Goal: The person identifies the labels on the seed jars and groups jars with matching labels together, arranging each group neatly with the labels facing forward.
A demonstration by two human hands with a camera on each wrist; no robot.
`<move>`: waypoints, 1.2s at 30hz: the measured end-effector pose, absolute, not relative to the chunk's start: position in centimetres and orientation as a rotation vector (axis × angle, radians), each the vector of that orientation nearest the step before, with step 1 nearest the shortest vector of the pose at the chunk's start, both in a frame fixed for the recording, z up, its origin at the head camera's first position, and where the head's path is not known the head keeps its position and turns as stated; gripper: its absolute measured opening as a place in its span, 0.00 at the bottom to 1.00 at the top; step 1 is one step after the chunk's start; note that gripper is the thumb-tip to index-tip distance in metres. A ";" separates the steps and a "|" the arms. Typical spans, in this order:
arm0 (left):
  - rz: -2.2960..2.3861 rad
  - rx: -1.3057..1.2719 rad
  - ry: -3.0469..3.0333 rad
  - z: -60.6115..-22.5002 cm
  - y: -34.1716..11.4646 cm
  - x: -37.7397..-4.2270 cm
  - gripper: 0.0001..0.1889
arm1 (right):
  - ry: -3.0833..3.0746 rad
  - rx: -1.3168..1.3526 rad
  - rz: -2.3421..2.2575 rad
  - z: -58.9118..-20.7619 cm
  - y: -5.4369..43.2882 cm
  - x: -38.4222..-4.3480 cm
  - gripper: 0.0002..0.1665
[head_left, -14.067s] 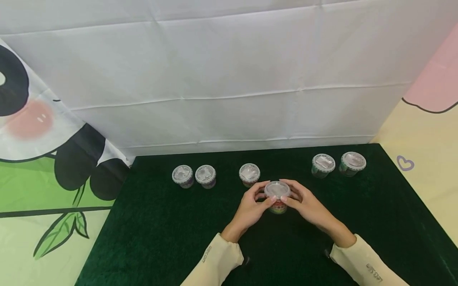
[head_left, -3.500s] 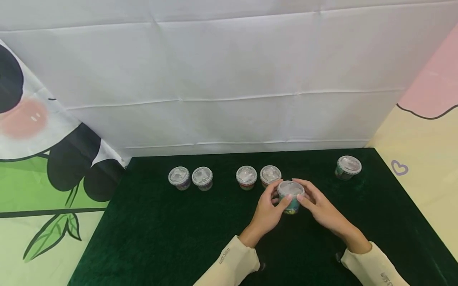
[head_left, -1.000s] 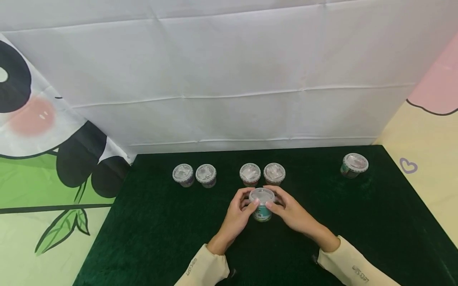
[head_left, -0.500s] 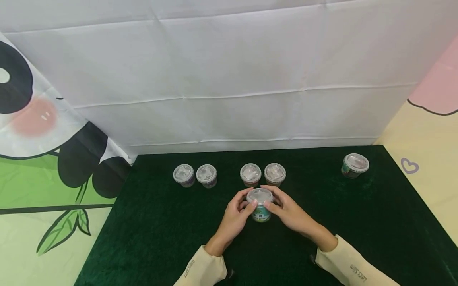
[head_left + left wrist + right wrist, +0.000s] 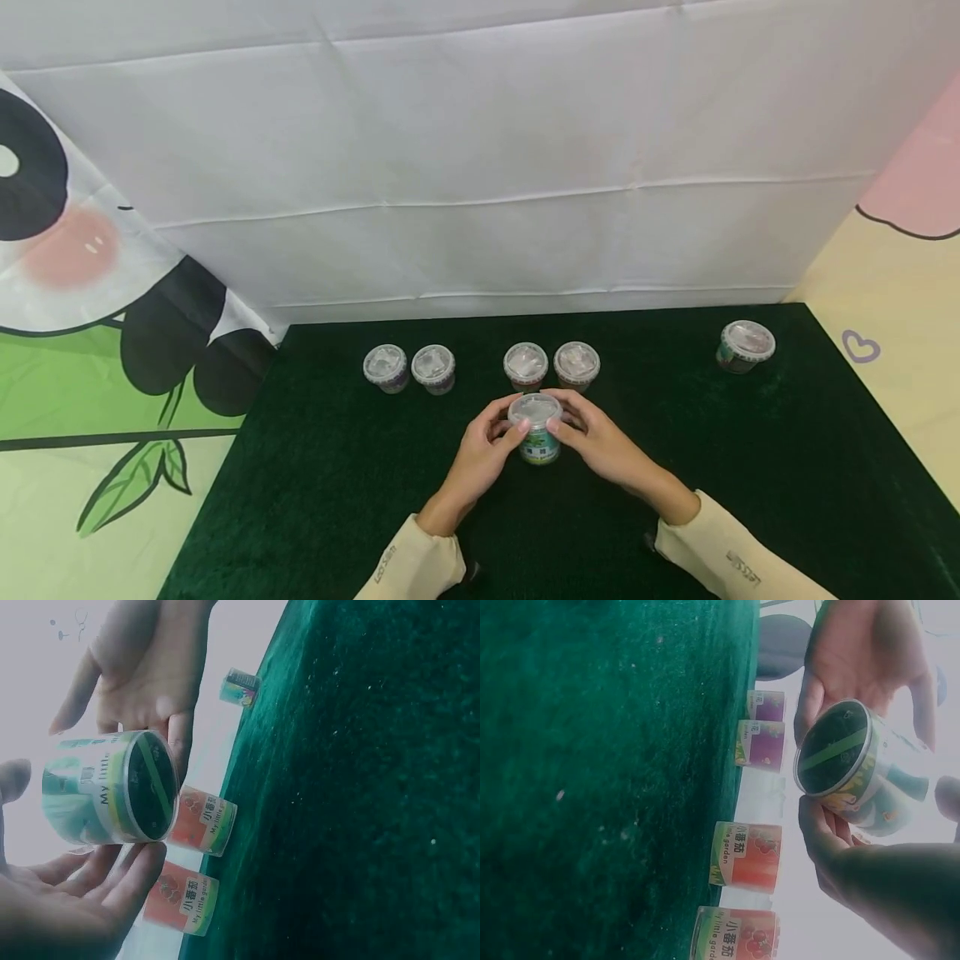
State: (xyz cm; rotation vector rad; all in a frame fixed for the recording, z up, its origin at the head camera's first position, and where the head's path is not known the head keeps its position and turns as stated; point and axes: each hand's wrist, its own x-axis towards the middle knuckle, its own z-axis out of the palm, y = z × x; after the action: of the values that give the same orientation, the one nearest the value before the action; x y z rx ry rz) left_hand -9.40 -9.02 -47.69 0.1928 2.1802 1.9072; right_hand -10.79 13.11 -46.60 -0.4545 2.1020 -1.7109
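Between both hands is a lidded plastic cup (image 5: 538,447) with a teal label and a clear lid. My left hand (image 5: 477,457) grips it from the left and my right hand (image 5: 606,448) from the right, thumbs on the near side. In the left wrist view the cup (image 5: 97,789) shows its dark underside, raised off the table. Its underside also faces the camera in the right wrist view, where the teal cup (image 5: 889,776) lies across the fingers. Just beyond the hands stand two red-labelled cups (image 5: 525,365), side by side, one being the right-hand red cup (image 5: 576,365).
Two purple-labelled cups (image 5: 386,369) stand together at the back left of the dark green tablecloth (image 5: 337,492). Another green-labelled cup (image 5: 744,346) stands at the back right corner. A white cloth (image 5: 480,167) hangs behind the table, with printed cloths at both sides.
Earlier the hands held a red cup, which now stands beside the other red one. The teal cup, formerly at the back right, was picked up, carried left and turned slightly in the hands.
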 end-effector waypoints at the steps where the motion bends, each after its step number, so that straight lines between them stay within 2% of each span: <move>1: 1.906 0.204 2.178 -47.7 -9.2 -9.4 0.28 | 2.099 -0.451 -1.712 -46.6 13.1 -10.8 0.34; 8: 1.942 0.210 2.191 -47.7 -9.9 -9.6 0.24 | 2.088 -0.492 -1.710 -46.7 12.5 -11.1 0.34; 18: 1.832 0.201 2.253 -47.5 -11.3 -9.9 0.25 | 2.047 -0.576 -1.733 -46.9 11.5 -11.3 0.34; 28: 1.777 0.268 2.232 -47.6 -15.3 -9.8 0.26 | 1.965 -0.636 -1.718 -47.0 8.9 -11.5 0.36; 36: 1.713 0.325 2.232 -47.7 -19.4 -9.7 0.25 | 1.917 -0.685 -1.708 -47.3 5.7 -11.7 0.34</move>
State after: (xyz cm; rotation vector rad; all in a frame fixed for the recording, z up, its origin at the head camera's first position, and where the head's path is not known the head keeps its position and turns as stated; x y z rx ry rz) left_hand -9.72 -19.40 -47.67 0.3248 2.2321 1.7128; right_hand -11.70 5.66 -47.32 -0.6846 1.9174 -1.7075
